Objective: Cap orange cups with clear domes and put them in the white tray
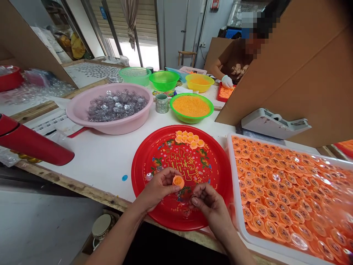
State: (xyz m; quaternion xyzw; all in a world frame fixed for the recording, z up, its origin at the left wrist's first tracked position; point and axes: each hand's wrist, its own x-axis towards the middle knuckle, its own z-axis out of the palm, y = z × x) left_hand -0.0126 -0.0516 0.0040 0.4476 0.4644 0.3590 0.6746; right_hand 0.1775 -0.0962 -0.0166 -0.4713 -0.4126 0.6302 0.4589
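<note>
My left hand [160, 186] pinches a small orange plastic cup [178, 182] with a wide rim and orange filling inside. It is held above a round red tray [139, 191] with a flowered, gold-lined pattern. Close by on the right, my right hand [211, 204] has its thumb and fingers together; whatever is between them is too small or too clear to make out. Several similar orange cups [189, 138] sit grouped at the tray's far side. A small clear plastic piece [149, 176] lies on the tray, left of my left hand.
A pink basin [110, 127] holds clear plastic pieces. Orange granules fill a green bowl [190, 118] beside a mug [161, 103]. At right stands a white tray [234, 184] of orange discs, near a cardboard panel [281, 73]. A red cylinder [41, 143] juts in left. Opposite, a gloved co-worker's hand [227, 81] works.
</note>
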